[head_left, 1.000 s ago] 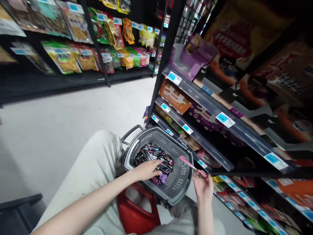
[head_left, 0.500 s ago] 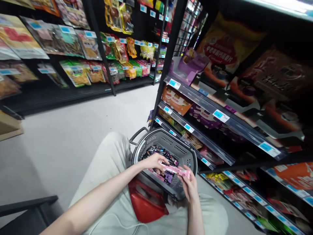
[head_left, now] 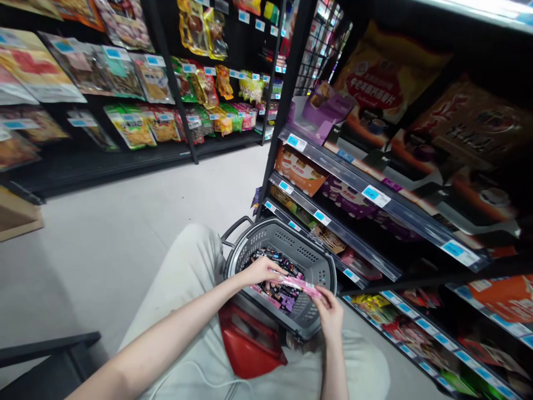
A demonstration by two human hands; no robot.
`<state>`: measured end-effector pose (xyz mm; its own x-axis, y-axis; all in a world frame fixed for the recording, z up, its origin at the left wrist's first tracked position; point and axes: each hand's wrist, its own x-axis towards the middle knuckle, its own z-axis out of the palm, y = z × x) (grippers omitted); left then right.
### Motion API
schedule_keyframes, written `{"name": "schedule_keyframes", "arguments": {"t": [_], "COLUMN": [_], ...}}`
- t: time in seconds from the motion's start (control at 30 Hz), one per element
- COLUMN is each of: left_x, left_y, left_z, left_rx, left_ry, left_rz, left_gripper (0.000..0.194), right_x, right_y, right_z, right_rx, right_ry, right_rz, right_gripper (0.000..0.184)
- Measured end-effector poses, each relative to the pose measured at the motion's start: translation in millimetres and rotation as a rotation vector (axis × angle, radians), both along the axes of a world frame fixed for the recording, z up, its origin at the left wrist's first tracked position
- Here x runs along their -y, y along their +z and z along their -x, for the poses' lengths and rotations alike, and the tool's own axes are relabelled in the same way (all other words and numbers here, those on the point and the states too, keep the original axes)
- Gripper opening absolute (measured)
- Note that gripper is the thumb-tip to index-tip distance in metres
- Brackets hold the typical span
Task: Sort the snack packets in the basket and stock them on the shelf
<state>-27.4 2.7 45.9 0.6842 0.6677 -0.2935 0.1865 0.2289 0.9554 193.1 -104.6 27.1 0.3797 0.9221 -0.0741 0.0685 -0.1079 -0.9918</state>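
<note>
Over a grey plastic shopping basket [head_left: 287, 233], a slim pink stick packet [head_left: 297, 284] is stretched between both hands. My left hand [head_left: 263, 272] pinches its left end, fingers closed. At the other end, my right hand [head_left: 328, 311] grips the packet between thumb and fingers. Beneath them, several small dark packets [head_left: 270, 256] lie in a heap in the basket, with some pink ones and a purple packet [head_left: 287, 303] among them. What is printed on the held packet is too small to read. My hands cover part of the heap.
A black shelf rack [head_left: 341, 222] with boxes and bags stands close on the right. Hanging snack bags [head_left: 129, 125] line the rack at the back left. A red object [head_left: 252, 344] lies below the basket between my legs. A cardboard box [head_left: 19, 214] sits at the left.
My right hand has shifted its hold to the packet's right end, with the wrist turned slightly. The packet stays above the basket, and my left hand is slightly higher.
</note>
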Motion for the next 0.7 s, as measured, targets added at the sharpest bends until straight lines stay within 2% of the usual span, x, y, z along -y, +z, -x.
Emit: {"name": "schedule_keyframes", "arguments": {"t": [0.2, 0.4, 0.47, 0.57, 0.7], "left_x": [-4.2, -9.5, -11.2, -14.7, -20.6], "left_y": [-4.8, -9.6, -12.2, -16.6, -23.4], "left_z": [-1.4, -5.1, -5.0, -2.3, 4.6], "left_rx": [-0.004, 0.023, 0.034, 0.074, 0.138], "left_ry": [-0.014, 0.146, 0.162, 0.097, -0.038], "left_rz": [0.070, 0.081, 0.076, 0.090, 0.158], "left_gripper": [0.047, 0.040, 0.038, 0.037, 0.041], "right_x": [-1.5, -6.9, -8.5, -8.2, -5.0], "right_y": [-5.6, -0.2, 0.3, -1.4, -2.7], "right_z": [-3.2, 0.9, 0.2, -3.2, -4.5], "right_rx": [0.279, 0.727, 0.847, 0.963, 1.122], "right_ry": [0.066, 0.088, 0.116, 0.214, 0.372], "right_rz": [0.011, -0.115, -0.145, -0.119, 0.072], "right_gripper": [0.016, 0.019, 0.021, 0.025, 0.027]}}
